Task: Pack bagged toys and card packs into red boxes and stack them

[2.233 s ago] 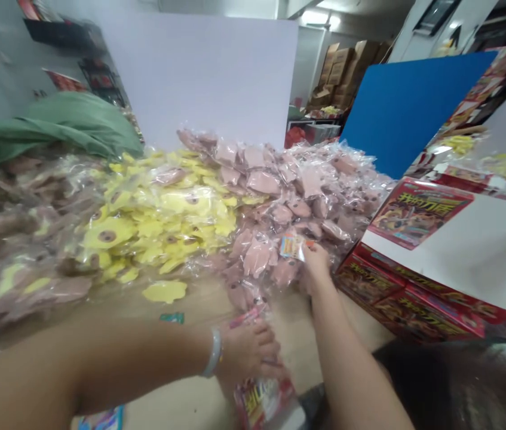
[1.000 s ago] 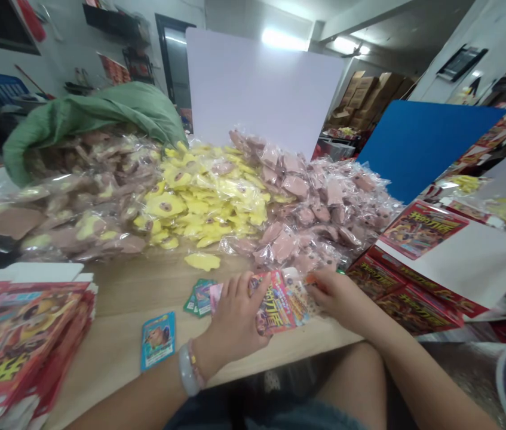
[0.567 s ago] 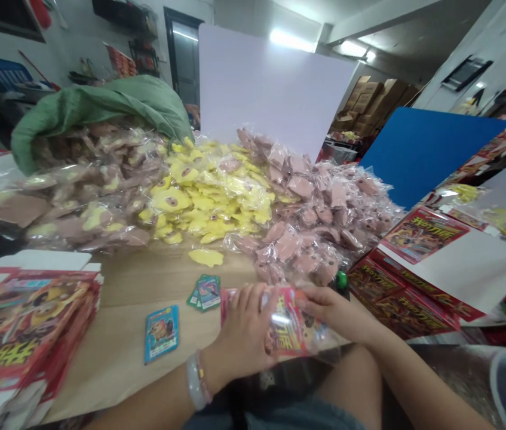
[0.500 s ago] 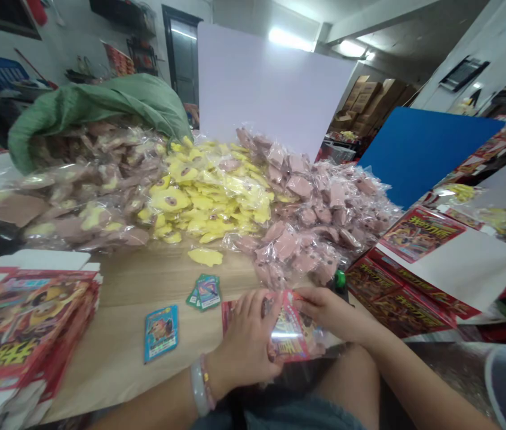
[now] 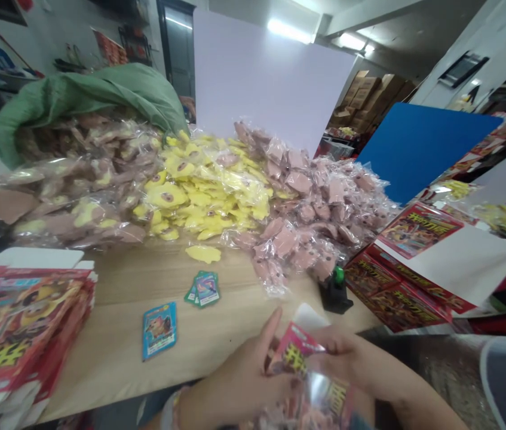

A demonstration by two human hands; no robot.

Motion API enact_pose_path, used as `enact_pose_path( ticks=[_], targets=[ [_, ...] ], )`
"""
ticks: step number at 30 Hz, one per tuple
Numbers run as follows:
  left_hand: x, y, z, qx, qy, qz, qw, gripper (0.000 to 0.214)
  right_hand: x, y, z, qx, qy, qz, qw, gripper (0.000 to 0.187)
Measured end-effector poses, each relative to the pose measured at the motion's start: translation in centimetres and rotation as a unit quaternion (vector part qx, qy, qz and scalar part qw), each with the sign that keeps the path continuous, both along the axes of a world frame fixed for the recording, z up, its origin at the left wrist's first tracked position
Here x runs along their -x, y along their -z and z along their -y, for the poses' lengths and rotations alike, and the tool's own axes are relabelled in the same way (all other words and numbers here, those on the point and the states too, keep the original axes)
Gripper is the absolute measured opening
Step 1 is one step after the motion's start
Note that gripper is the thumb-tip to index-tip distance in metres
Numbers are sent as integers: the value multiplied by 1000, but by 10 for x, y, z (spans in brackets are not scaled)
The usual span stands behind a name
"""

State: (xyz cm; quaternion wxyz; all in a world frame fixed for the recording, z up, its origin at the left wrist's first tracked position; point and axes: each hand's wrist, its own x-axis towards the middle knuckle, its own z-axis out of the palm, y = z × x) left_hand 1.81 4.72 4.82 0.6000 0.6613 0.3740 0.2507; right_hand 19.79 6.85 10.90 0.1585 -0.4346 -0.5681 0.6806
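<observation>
Low at the table's front edge is a red printed cardboard box [image 5: 296, 352] with yellow lettering, tilted and raised off the tabletop. Its white flap [image 5: 310, 315] sticks up at the top. My left hand [image 5: 246, 373] grips the left side, thumb pointing up along it; motion smears some of its fingers. On the right side, my right hand [image 5: 351, 361] is closed round the box near its upper edge. The lower part of the box is blurred and runs toward my lap. Farther left lie a blue card stack [image 5: 159, 330] and several green-edged cards [image 5: 203, 289].
Bagged yellow pieces [image 5: 217, 191] and bagged pinkish-brown pieces [image 5: 324, 191] heap across the back, beside a green sack [image 5: 100, 86]. Flat red boxes [image 5: 20, 322] pile at left. A black tape dispenser [image 5: 335, 292] and more printed boxes [image 5: 407, 292] stand at right.
Both hands have lifted the box from lying flat on the table and drawn it toward my body, tilting it. Its white flap now shows, and the tape dispenser is uncovered.
</observation>
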Motion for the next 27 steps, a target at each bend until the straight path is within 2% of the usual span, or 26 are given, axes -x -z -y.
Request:
enact_pose_path(
  ticks=[2,3,4,5,7,8,9,10,12,13,14,17,19,21,24,25,27],
  targets=[
    [8,3,2,29,-2,43,999,85,2,1,4,-90,81,27,992,24],
    [10,5,4,12,-20,54,998,84,4,0,7,-137,110,42,984,21],
    [11,7,7,-11,-34,62,997,85,6,0,9,-158,109,48,980,18],
    [11,10,10,-31,-35,72,996,85,8,-2,12,-144,75,40,986,17],
    [11,16,18,-51,-15,88,995,82,7,-2,19,-63,-21,-6,998,20],
    [12,20,22,-52,-10,90,995,80,4,-1,24,-43,-28,-21,998,23],
    [15,22,26,-51,-13,89,995,75,0,3,29,-52,7,-21,998,25],
    [18,24,29,-46,-29,86,995,69,-5,8,34,-87,82,-5,993,28],
    [24,26,32,-26,-67,84,994,53,-14,24,46,-140,250,32,958,33],
    [27,26,32,-16,-72,89,993,46,-16,34,51,-121,305,32,944,33],
    [29,25,31,-7,-70,94,993,39,-16,43,55,-70,330,11,941,32],
    [30,22,23,26,-36,86,995,25,-6,63,59,139,285,-122,940,41],
    [25,24,18,59,-28,68,996,23,0,64,53,193,266,-177,928,39],
    [18,31,16,101,-43,72,991,28,-2,58,44,163,233,-166,944,37],
    [9,42,20,136,-123,80,980,44,-10,46,29,18,107,-80,991,35],
    [7,44,22,133,-155,73,976,53,-12,43,25,-30,74,-48,996,35],
    [5,43,27,110,-193,51,974,76,-10,39,20,-101,58,10,993,34]
  ],
)
